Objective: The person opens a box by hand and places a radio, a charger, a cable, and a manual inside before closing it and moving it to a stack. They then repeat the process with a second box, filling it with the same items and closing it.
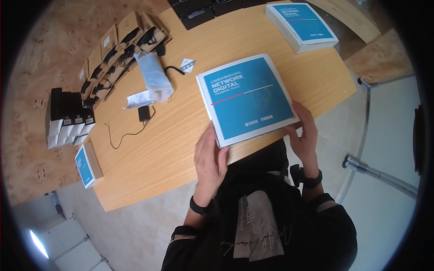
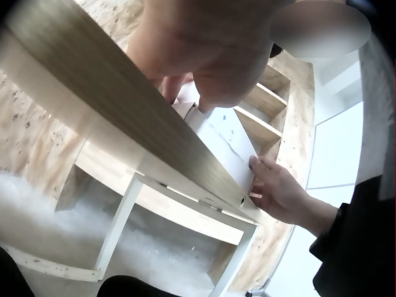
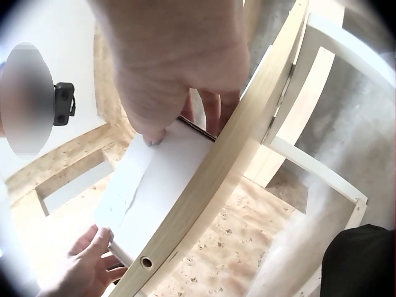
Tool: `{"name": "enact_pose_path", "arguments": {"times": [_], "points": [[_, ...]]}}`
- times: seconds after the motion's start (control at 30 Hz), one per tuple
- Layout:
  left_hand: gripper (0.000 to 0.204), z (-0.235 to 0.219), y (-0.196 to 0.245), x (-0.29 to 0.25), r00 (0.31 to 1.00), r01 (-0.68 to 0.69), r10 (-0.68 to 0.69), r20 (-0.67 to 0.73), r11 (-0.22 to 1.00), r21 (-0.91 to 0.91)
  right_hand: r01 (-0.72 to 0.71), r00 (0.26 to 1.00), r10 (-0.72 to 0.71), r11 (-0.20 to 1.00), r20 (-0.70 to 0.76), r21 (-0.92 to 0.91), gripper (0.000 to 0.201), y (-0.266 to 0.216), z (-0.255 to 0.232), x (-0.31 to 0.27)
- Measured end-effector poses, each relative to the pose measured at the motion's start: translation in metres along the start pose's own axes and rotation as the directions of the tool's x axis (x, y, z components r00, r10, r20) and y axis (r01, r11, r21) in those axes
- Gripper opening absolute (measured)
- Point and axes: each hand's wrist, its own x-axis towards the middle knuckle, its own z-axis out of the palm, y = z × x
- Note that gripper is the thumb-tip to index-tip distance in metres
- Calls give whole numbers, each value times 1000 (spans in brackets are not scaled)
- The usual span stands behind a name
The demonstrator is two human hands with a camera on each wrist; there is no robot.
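A flat white box (image 1: 246,97) with a blue "NETWORK DIGITAL" cover lies at the near edge of the wooden table, directly before the person. My left hand (image 1: 210,156) grips its near left corner, fingers along the side and thumb at the front. At the near right corner my right hand (image 1: 303,133) holds the box the same way. The left wrist view shows the white front side (image 2: 226,139) of the box between the left hand (image 2: 204,55) and the right hand (image 2: 281,192). From the right wrist, the right hand (image 3: 185,68) hides part of the box (image 3: 161,179).
Another blue-covered box (image 1: 303,27) sits at the far right, and a smaller one (image 1: 86,165) at the left edge. A wrapped pouch (image 1: 153,77), a black adapter (image 1: 143,114) with its cable, several open brown boxes (image 1: 117,45) and white-and-black boxes (image 1: 72,119) occupy the left side.
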Motion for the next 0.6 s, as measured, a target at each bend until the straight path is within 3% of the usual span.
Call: {"name": "enact_pose_path", "arguments": {"times": [0.07,0.13,0.17,0.2,0.27,0.37,0.4,0.43,0.5,0.6], "points": [[53,2,3,0,998,-34,34,-55,999,12,61,998,-61,998,-4,-29,60,8,0,-1],[51,5,5,-5,994,54,-62,-87,994,-92,86,996,-87,994,-10,-68,61,11,0,-2],[47,8,2,-2,974,-69,46,-221,993,-95,85,996,-85,994,-1,-67,61,11,0,0],[47,5,-1,0,974,-60,38,-222,994,-95,105,994,-106,994,-3,-33,61,11,1,2],[47,-12,3,13,993,-112,112,-24,993,31,124,992,-124,992,4,3,61,10,0,3],[45,-14,1,15,994,-104,103,-32,994,-26,96,995,-96,995,35,-7,61,16,-3,5],[45,-16,1,15,994,-102,101,-30,994,-26,148,989,-147,988,32,-41,60,21,-3,5],[44,-20,2,15,998,-58,59,26,998,-33,198,980,-196,977,30,-77,60,23,-4,5],[42,-25,-1,17,996,-10,13,84,999,-44,163,986,-162,985,34,-47,60,20,-5,4],[41,-25,-9,22,989,-119,121,82,993,-27,142,989,-141,989,43,-31,60,19,-6,5]]}}
